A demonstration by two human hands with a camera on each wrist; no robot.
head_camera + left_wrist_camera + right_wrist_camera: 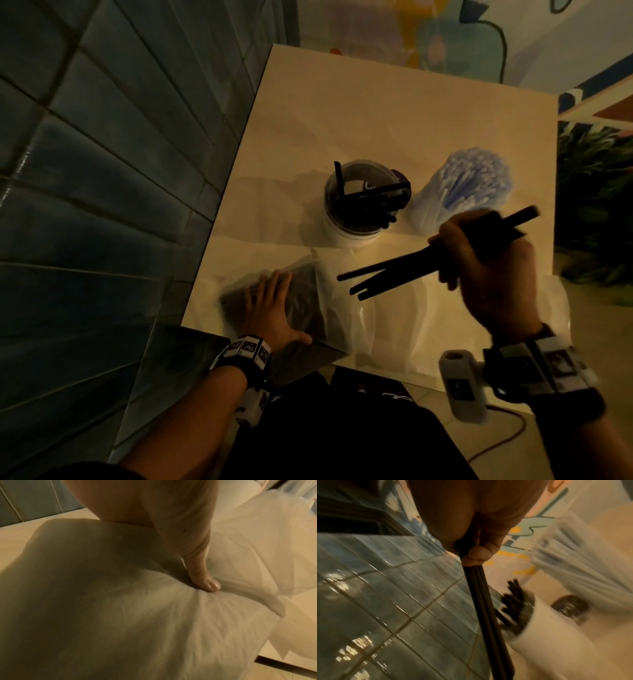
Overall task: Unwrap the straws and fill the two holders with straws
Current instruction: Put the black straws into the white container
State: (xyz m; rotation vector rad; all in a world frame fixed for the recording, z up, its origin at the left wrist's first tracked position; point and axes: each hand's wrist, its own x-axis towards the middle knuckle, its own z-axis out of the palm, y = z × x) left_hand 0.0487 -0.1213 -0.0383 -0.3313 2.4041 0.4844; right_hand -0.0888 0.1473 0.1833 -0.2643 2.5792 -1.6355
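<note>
From the head view, we are resting our left hand [270, 308] flat, fingers straight and slightly spread, on a clear plastic bag of black straws [301, 305] lying at the near left corner of the pale table [394, 113]. Our right hand [486, 270] is hovering above the table's near right part, fingers curled tight around a handful of black straws [394, 270], whose long ends are pointing left and fanning apart over the bag's open mouth. Farther back, a round holder [356, 219] is standing on the table with several black straws leaning inside it. Just to its right, a second holder full of white-wrapped straws [462, 192] is standing close beside it. A dark tiled wall [102, 171] is running along the table's left edge.

From the left wrist view, we are seeing the thumb [204, 580] pressing into the wrinkled plastic of the bag [154, 615], with the loose film billowing to the right. The other fingers are out of sight here.

From the right wrist view, the picture is blurring, yet we are seeing our fingers [479, 554] wrapped round the black straws [484, 601], which are running down and away from the palm. Beyond them the holder [539, 628] with its dark straws is standing on the table, and the bunch of white-wrapped straws [582, 568] is showing to its right.
</note>
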